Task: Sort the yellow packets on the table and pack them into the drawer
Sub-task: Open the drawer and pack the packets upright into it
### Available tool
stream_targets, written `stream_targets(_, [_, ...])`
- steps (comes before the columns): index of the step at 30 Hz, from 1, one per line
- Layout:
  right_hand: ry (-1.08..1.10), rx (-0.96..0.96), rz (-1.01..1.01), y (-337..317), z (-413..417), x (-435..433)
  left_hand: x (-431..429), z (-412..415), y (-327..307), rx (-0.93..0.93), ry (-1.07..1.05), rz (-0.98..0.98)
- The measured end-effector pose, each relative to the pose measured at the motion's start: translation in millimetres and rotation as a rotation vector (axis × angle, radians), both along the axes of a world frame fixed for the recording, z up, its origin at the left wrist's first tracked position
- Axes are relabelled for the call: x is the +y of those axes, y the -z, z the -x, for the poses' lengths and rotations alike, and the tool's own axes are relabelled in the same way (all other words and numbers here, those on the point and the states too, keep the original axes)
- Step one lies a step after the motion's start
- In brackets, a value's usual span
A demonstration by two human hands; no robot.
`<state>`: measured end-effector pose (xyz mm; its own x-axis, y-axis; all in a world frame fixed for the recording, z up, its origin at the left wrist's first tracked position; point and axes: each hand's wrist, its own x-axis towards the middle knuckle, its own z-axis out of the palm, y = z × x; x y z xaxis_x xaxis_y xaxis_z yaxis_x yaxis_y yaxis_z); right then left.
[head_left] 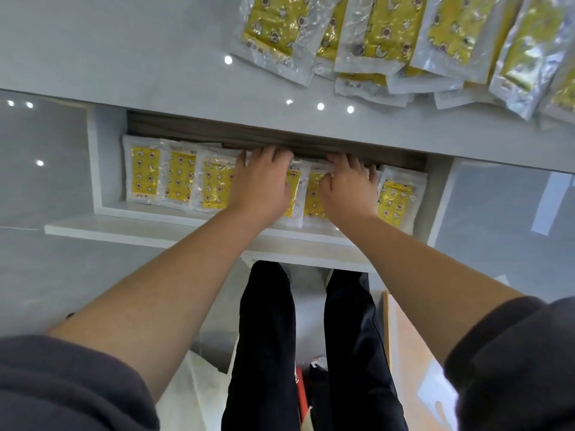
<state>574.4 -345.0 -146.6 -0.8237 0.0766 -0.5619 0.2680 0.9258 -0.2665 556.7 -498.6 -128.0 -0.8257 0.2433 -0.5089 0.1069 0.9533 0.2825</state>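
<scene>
An open white drawer (102,169) below the table edge holds a row of several yellow packets in clear wrap (180,178), standing side by side. My left hand (263,181) lies flat on the packets near the middle, fingers straight and reaching under the tabletop. My right hand (350,185) rests on the packets just to the right, fingers bent over their far ends; whether it grips one I cannot tell. One packet (396,199) leans at the drawer's right end. A loose pile of more yellow packets (389,35) lies on the grey table (124,51) at the upper right.
The drawer's front panel (155,231) juts toward my legs. A white plastic bag (199,387) and a cardboard box (410,353) sit on the floor by my feet.
</scene>
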Motion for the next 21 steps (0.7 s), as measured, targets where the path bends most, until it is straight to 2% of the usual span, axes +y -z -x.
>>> stream_targets(4, [0.102, 0.080, 0.165, -40, -13, 31, 31, -10, -39, -0.003, -0.111, -0.118])
stream_targets(11, [0.288, 0.126, 0.212, -117, -24, 105, 97, -14, -115, -0.051, -0.181, -0.185])
stream_targets(17, [0.499, 0.233, 0.115, -139, 14, 152, 149, 23, -146, 0.001, -0.176, -0.262])
stream_targets(21, [0.696, 0.265, -0.011, -137, 44, 184, 180, 53, -145, 0.095, -0.158, -0.232])
